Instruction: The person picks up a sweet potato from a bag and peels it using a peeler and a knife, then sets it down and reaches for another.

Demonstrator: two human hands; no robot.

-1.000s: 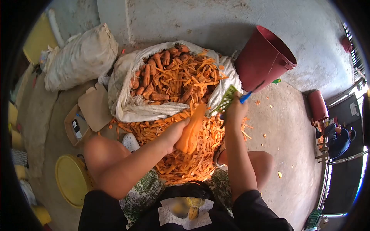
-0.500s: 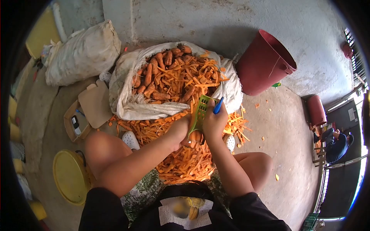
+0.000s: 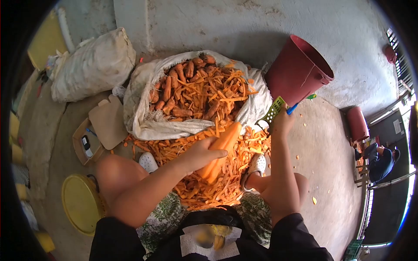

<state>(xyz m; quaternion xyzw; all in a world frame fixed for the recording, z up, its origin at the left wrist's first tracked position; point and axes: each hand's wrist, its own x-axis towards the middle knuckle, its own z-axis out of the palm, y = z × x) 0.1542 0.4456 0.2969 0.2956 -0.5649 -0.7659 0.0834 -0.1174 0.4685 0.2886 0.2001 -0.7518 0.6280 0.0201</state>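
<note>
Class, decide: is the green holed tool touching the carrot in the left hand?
Apart. The head view shows the green holed tool, held in the right hand, off to the right of the carrot, with the white sack showing between.

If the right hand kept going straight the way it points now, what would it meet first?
Probably the red bucket, which lies ahead of the right hand in this view; a single head camera leaves their height and depth unclear.
</note>
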